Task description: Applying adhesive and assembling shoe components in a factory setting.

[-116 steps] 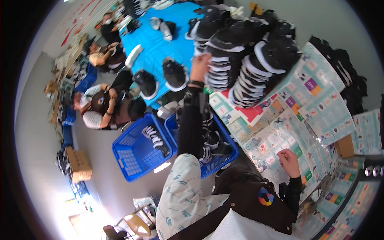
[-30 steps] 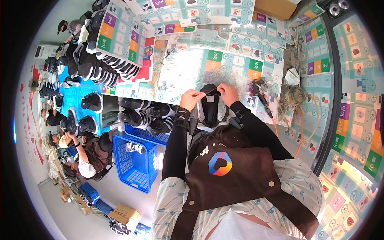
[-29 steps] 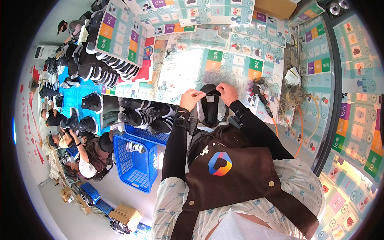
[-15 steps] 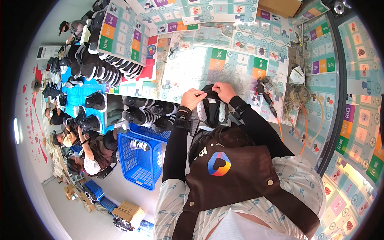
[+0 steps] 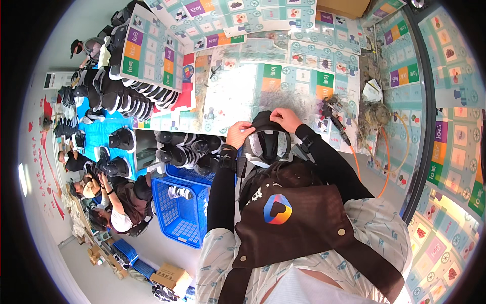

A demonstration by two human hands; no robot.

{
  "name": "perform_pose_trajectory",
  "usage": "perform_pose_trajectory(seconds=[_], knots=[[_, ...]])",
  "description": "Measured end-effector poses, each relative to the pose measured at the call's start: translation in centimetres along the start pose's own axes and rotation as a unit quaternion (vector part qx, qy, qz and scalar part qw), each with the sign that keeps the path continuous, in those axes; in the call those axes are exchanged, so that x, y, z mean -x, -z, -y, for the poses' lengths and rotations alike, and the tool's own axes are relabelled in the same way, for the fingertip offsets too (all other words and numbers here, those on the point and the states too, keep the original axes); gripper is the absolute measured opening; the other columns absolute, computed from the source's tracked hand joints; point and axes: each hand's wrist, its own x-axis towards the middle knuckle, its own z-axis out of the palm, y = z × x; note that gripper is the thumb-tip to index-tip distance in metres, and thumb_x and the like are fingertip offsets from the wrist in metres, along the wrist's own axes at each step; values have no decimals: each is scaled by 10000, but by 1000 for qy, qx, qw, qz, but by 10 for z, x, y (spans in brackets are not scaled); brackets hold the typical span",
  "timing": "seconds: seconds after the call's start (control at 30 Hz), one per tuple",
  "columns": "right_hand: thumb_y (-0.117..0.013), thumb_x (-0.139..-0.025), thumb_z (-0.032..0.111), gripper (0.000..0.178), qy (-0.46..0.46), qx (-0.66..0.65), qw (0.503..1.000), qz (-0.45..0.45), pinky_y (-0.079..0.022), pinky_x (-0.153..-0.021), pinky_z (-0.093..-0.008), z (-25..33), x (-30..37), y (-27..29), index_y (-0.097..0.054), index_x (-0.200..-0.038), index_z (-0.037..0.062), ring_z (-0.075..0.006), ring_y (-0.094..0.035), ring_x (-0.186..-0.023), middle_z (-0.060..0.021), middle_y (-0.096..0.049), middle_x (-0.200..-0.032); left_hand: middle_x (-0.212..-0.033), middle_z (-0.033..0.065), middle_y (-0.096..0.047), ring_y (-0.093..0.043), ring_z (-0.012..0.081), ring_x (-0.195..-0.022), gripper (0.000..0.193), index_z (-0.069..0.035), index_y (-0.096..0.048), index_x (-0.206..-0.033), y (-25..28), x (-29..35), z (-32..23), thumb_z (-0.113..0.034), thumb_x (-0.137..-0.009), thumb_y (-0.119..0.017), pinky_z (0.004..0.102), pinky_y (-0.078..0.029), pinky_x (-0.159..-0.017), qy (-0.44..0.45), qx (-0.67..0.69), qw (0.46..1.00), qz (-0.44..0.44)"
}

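Observation:
In front of my chest is a black shoe (image 5: 268,144) with pale grey-white padding along both inner sides of its opening. Its rounded, light-edged end points toward me. My left hand (image 5: 239,134) pinches the left edge of the black upper part with closed fingers. At the top right of the same part, my right hand (image 5: 286,120) is closed on the fabric. Black material bulges up between the two hands. The shoe's underside is hidden, and its lower end partly meets my dark brown apron (image 5: 293,213).
Beyond my hands stands a worktable (image 5: 243,81) covered with printed sheets. A tool with an orange hose (image 5: 334,121) lies on its right. Black shoes (image 5: 187,147) fill a shelf at left, above a blue basket (image 5: 185,233). Co-workers (image 5: 119,202) sit farther left.
My left hand has shifted left and slightly toward me, so the hands are farther apart and more black material shows between them. The whole view has tilted a little.

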Motion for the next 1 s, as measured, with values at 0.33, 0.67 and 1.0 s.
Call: perform_pose_trajectory(seconds=[0.33, 0.67, 1.0], knots=[[-697, -948, 204, 190, -42, 44, 998, -30, -449, -651, -308, -4, 16, -14, -642, -921, 25, -112, -546, -690, -6, -567, -731, -792, -1, -632, -551, 78, -750, 134, -13, -644, -940, 8, -10, 30, -142, -968, -668, 248, -460, -708, 29, 39, 992, -113], [-807, -805, 334, 706, 231, 185, 955, 23, -445, -1071, -425, 123, -5, 15, -520, -1422, 142, -350, -517, -1283, -147, -493, -1428, -882, 12, -647, -571, 104, -822, 233, 5, -665, -1031, 63, -49, -74, -196, -1025, -548, 263, -469, -761, 46, 134, 989, 42], [-493, -874, 47, 508, 193, 348, 903, -161, -534, -889, -481, 159, -24, 48, -527, -1380, 75, -403, -663, -1045, -195, -640, -1278, -1311, 147, -602, -595, 223, -1204, 425, 7, -484, -1393, 155, -52, -127, -155, -1013, -583, 359, -504, -975, -41, 317, 945, 66]])
